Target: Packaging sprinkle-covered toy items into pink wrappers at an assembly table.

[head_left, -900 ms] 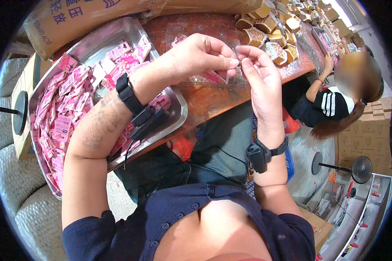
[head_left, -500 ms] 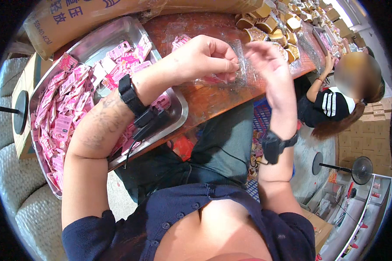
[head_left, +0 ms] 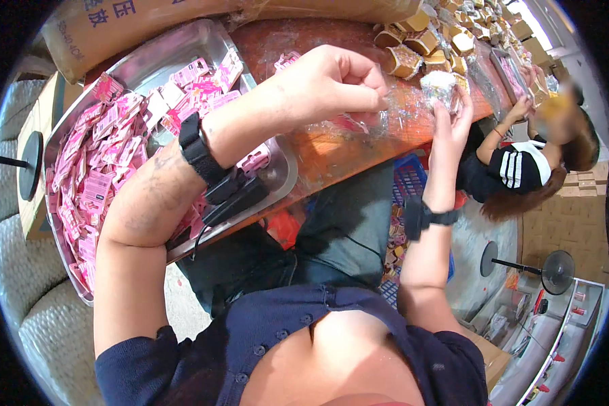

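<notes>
My left hand [head_left: 348,82] is closed above the table, its fingertips pressed together. Clear plastic film [head_left: 398,127] shows just below and beside those fingertips; whether they grip it I cannot tell. To the right, my right hand [head_left: 453,116] has its fingers around a small rounded piece with a white top [head_left: 440,86], which has a clear, shiny look at its sides. Beyond that piece lies a heap of small tan and brown cup-shaped pieces [head_left: 423,42]. Pink printed cards [head_left: 98,193] fill much of the metal tray [head_left: 287,177] under and left of my left forearm.
A large cardboard box [head_left: 216,12] lies along the table's far side. Red-brown tabletop [head_left: 331,172] shows in front of my hands. A blue basket [head_left: 407,179] stands below the edge. Another person [head_left: 521,159] works at the right. A standing fan [head_left: 558,272] is behind.
My right hand, open and blurred beside the left before, has moved right and now holds the white-topped piece. My left hand has shifted slightly right and stays closed.
</notes>
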Demonstrator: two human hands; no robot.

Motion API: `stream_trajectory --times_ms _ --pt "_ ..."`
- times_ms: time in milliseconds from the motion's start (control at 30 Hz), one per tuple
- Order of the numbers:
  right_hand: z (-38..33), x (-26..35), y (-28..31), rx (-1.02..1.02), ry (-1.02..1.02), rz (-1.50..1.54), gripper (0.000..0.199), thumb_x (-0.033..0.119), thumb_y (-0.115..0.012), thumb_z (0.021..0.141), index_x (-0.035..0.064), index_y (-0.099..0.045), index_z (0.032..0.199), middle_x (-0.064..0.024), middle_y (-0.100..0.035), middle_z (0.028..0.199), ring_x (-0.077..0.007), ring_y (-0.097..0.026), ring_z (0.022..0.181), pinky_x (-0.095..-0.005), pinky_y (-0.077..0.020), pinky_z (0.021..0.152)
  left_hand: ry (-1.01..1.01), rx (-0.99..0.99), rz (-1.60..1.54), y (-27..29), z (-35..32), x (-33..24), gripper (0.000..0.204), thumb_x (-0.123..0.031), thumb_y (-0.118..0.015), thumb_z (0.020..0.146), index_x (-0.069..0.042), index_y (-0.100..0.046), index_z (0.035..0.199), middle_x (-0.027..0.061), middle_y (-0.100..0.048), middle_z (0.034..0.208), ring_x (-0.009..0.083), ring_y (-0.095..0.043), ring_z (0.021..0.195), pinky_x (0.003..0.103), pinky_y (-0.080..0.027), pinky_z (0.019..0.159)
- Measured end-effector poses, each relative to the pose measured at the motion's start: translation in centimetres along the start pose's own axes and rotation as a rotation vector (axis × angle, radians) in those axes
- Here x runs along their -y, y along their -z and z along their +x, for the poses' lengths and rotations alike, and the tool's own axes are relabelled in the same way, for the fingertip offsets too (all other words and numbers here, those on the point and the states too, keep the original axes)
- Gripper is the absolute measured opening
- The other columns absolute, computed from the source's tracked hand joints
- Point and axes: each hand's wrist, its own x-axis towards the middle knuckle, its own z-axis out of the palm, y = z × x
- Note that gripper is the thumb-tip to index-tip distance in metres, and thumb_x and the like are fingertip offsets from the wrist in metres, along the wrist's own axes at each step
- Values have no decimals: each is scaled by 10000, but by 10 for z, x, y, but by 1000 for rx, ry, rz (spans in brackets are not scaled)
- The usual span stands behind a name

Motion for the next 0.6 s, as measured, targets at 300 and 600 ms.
stream_trajectory --times_ms 300,600 --pt "-46 87 -15 244 112 592 763 137 -698 806 26 -322 1460 -133 -475 1374 -235 -479 1275 -389 -371 1101 -19 64 23 -18 -14 -29 157 -161 -681 900 -5 -673 911 17 -672 783 80 -625 714 225 -502 696" --pt "-51 99 -12 185 132 516 835 -4 -773 798 56 -298 1482 -113 -463 1382 -226 -483 1264 -373 -403 1074 10 58 64 -25 -16 -33 169 -163 -698 899 3 -677 921 19 -677 790 85 -638 730 236 -517 708"
